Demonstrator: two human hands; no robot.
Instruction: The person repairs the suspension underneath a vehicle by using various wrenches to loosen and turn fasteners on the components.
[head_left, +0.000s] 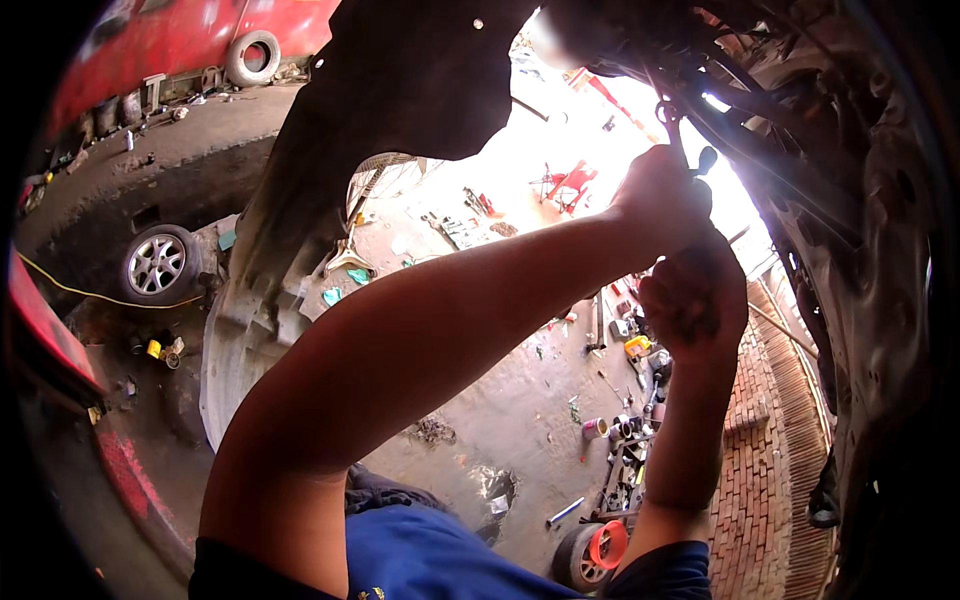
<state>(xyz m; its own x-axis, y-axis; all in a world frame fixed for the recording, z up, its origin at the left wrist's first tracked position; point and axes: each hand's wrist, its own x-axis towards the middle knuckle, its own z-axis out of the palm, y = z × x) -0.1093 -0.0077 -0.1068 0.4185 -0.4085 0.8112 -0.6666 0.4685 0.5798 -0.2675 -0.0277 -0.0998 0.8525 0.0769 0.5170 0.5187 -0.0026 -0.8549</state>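
Both my arms are raised under the dark metal parts of a vehicle [780, 110]. My left hand [662, 200] is closed in a fist around a slim dark metal tool [676, 135] with a ring-like upper end, which looks like a wrench. That end reaches up against the vehicle's underside parts. A small black rounded knob [707, 160] is just right of the tool. Directly below, my right hand [695, 300] is closed too, its knuckles in shadow against the left hand. Whatever it grips is hidden.
A dark, jagged-edged panel [400, 90] hangs at upper left. On the ground lie an alloy wheel [160, 263], a loose tyre [252, 58], a wheel with an orange-red ring [606, 545] and scattered tools. A brick-paved strip [755, 450] runs along the right. A red vehicle [170, 50] stands far left.
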